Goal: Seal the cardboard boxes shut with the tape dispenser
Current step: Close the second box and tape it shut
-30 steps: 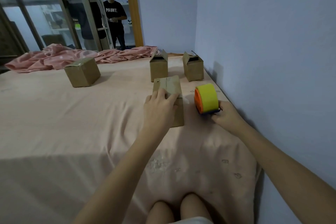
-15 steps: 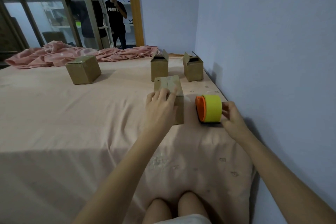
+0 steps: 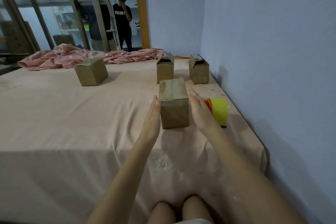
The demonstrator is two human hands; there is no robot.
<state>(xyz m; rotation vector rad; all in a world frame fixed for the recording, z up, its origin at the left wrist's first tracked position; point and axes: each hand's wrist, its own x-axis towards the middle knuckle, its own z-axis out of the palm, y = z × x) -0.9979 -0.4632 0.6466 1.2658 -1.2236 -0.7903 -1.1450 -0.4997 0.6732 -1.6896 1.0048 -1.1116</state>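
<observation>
A small cardboard box (image 3: 173, 104) with its flaps down and a tape strip along its top stands on the bed in front of me. My left hand (image 3: 152, 116) lies flat against its left side, fingers straight. My right hand (image 3: 198, 110) is flat beside its right side, fingers straight, slightly apart from the box. The tape dispenser (image 3: 218, 111), a yellow roll on an orange hub, sits on the bed just right of my right hand, untouched. Two boxes with raised flaps (image 3: 165, 68) (image 3: 199, 71) stand further back. Another shut box (image 3: 91, 72) sits at the left.
The bed's pink sheet (image 3: 72, 123) stretches wide to the left. A crumpled pink blanket (image 3: 72, 56) lies along the far edge. The blue wall (image 3: 272, 60) runs close on the right. A person (image 3: 123, 23) stands in the doorway beyond. My knees (image 3: 178, 209) show at the bottom.
My right hand let go of the tape dispenser, which now rests on the bed. My left hand came off the box top; both hands now flank the box's sides.
</observation>
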